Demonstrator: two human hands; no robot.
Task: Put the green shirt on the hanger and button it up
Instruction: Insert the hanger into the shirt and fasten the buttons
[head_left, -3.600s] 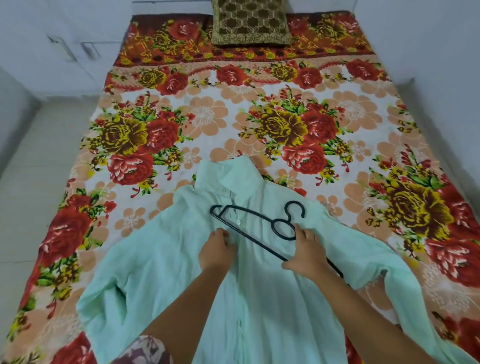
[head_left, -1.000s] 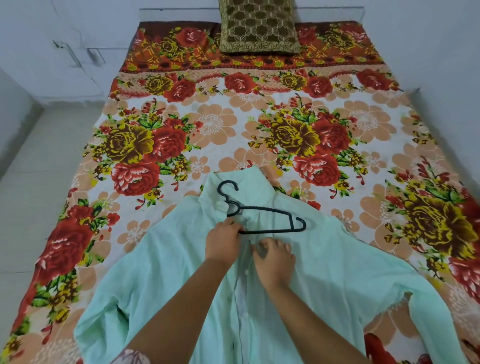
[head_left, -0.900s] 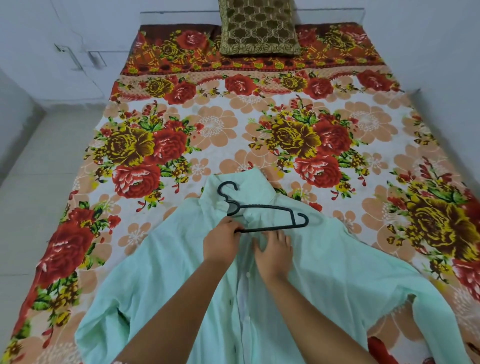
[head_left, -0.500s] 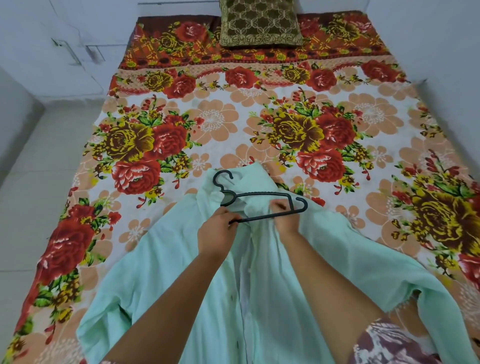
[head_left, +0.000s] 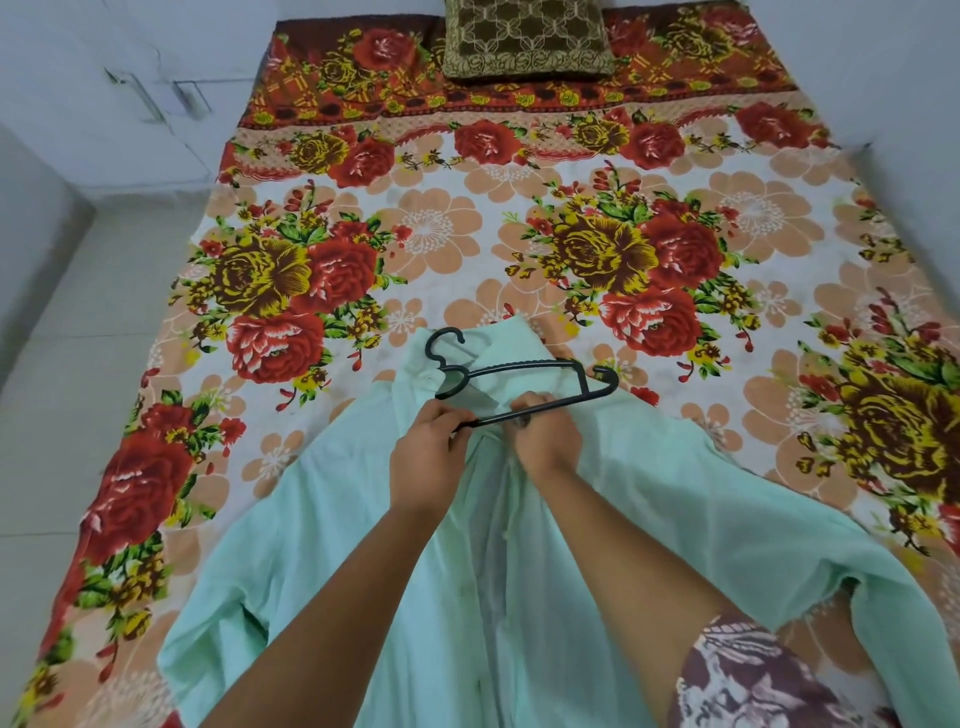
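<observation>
The pale green shirt (head_left: 649, 499) lies spread on the bed, collar pointing away from me, front opening down the middle. A black plastic hanger (head_left: 524, 371) sits over the collar area, its hook to the left. My left hand (head_left: 426, 457) pinches the hanger's lower bar at its left end. My right hand (head_left: 545, 431) grips the right front edge of the shirt just below the hanger bar, knuckles bunched in the cloth. The hanger's right end sticks out over the right shoulder.
The bed carries a floral sheet (head_left: 467, 223) in red, yellow and peach. A brown patterned cushion (head_left: 524, 39) lies at the head. Pale floor tiles (head_left: 67, 374) run along the left side, and a white wall (head_left: 904, 104) borders the right.
The hanger was turned so its hook now lies at the collar on the left. My right hand moved up to the shirt's front edge and lifted it towards the hanger bar.
</observation>
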